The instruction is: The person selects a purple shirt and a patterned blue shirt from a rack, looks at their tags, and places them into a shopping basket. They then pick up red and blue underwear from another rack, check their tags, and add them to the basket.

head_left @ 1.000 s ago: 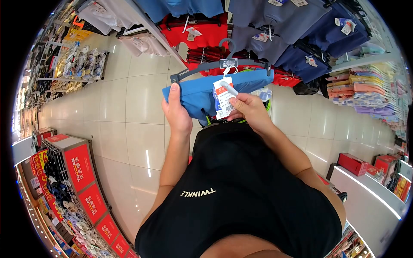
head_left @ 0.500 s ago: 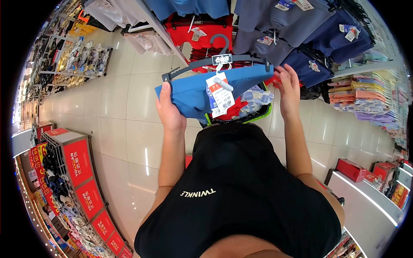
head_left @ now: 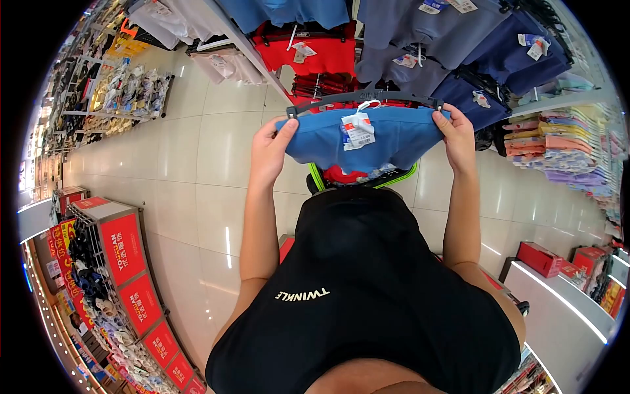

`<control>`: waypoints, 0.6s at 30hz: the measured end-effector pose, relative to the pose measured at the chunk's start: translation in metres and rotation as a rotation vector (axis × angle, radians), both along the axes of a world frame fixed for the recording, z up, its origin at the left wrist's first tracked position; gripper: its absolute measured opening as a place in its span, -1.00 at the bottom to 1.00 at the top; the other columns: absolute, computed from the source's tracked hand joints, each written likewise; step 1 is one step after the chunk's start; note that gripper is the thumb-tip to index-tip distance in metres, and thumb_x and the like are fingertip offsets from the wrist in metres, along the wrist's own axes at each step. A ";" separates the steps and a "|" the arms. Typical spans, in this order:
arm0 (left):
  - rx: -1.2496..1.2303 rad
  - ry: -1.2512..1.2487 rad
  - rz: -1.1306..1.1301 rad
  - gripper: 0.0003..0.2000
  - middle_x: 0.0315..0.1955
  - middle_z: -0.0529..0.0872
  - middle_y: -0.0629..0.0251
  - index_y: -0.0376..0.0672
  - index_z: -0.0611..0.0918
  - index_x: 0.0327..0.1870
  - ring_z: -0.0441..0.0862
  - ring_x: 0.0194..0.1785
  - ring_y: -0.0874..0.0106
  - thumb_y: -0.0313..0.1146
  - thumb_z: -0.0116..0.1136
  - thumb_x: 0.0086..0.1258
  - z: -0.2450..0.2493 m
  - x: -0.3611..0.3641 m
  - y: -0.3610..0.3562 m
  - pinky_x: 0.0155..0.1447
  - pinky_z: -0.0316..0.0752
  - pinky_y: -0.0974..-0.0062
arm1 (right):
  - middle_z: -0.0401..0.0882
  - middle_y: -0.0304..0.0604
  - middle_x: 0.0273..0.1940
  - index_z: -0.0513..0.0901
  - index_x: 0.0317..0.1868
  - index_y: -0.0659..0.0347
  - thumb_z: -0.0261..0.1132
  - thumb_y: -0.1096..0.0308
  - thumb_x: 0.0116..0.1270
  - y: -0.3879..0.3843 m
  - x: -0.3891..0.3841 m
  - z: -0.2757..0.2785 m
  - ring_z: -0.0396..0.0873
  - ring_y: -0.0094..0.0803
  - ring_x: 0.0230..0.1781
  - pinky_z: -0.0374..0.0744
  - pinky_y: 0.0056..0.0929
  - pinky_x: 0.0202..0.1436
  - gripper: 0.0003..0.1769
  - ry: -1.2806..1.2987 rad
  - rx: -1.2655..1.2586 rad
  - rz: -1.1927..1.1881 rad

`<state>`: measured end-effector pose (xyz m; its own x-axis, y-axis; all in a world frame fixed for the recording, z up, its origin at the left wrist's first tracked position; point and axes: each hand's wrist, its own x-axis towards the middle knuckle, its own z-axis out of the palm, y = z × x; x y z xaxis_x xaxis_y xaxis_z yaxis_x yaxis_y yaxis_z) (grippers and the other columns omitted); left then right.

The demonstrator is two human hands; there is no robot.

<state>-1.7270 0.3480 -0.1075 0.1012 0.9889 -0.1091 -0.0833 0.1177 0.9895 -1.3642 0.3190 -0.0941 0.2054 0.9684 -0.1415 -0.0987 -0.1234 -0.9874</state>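
A blue garment [head_left: 407,134] hangs from a dark clip hanger [head_left: 367,97] in front of me, with a white price tag [head_left: 358,131] on its waistband. At the garment's left end, my left hand [head_left: 269,148] pinches it beside the hanger clip, thumb on top. My right hand [head_left: 457,141] grips the opposite end near the other clip. Behind and below the garment, a basket with a green rim [head_left: 408,176] shows red and patterned cloth inside, partly hidden.
Racks of blue, red and grey garments [head_left: 420,33] stand ahead. Folded clothes [head_left: 551,141] are stacked at the right. Shelving with red panels [head_left: 123,246] lies at the left, and a white counter [head_left: 558,302] at the lower right. Tiled floor [head_left: 190,157] shows between them.
My right hand, open beside the garment before, now holds its right end. The garment and hanger have shifted right and are spread level, with the hanger's hook tilted away.
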 end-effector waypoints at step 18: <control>-0.321 0.298 -0.224 -0.71 -0.46 0.65 0.39 -0.32 0.69 -0.22 0.51 -0.35 0.58 -0.20 0.21 0.40 -0.233 0.011 -0.056 -0.21 0.44 0.55 | 0.53 -0.23 -0.46 0.62 -0.07 0.38 0.41 0.22 0.22 -0.066 0.043 -0.219 0.45 -0.53 -0.48 0.44 -0.49 -0.39 -0.59 -0.527 -0.297 0.218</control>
